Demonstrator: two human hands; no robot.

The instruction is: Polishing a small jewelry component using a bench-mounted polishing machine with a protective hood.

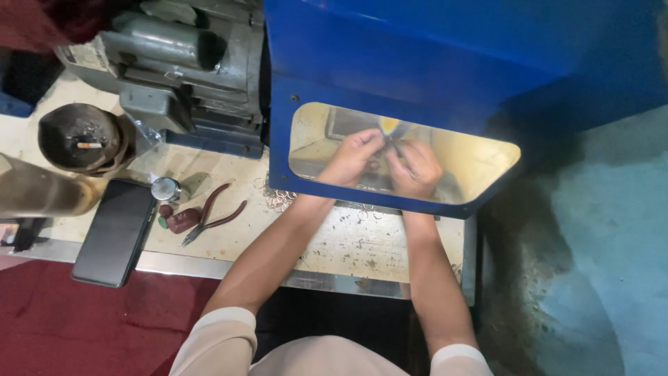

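Blue sheet metal forms the hood over the work zone; a clear window in its front panel shows both hands inside. Left hand and right hand sit close together behind the window, fingers curled inward toward a small piece held between them, just below a yellow-lit spot. The piece is too small and blurred to identify. Left grip: fingertips pinched together at the piece. Right grip: fingers closed toward the same spot; whether they clamp the piece cannot be told through the glare. Both forearms pass under the window's lower edge and cross the counter, which is pale, scuffed and spotted.

On the counter, left of the left forearm:
- a loose heap of small metal rings, near the hood's lower left corner;
- pliers with dark red handles, lying flat, tips toward the near edge;
- a dark red lump touching the pliers' tip end;
- a small round silver cap;
- a black phone, face up, at the counter's near edge.

Behind these stands a grey motor, beside the hood. A dark bowl holding a cigarette sits at far left.
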